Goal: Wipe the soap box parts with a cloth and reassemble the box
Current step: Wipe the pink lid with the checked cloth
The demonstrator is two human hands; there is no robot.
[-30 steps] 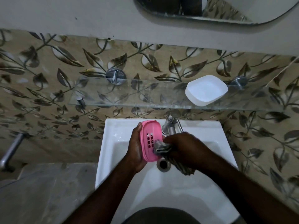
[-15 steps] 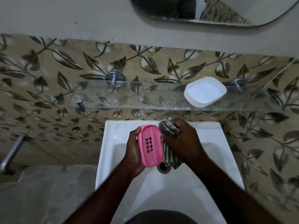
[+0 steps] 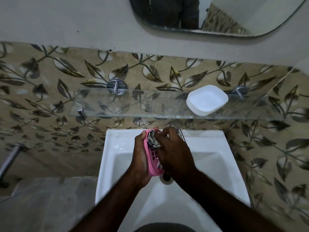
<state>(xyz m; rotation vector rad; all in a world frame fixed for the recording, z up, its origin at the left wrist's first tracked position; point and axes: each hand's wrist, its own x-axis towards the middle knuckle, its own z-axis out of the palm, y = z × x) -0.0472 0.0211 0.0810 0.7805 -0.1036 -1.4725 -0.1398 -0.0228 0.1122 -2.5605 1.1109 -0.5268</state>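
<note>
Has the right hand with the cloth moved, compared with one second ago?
Yes. The right hand has carried the cloth away from the drain, up along the pink tray, toward the back rim of the sink.

Dish point(image 3: 207, 99) on shelf point(image 3: 133, 106) above sink point(image 3: 209, 148)

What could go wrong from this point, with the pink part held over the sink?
1. The left hand grips the pink tray by its edges above the sink while the right hand presses the cloth into it. A hard push might knock the tray loose into the basin.
2. The white dish appears to sit near the front edge of the glass shelf, so a careless reach could tip it off.
</note>
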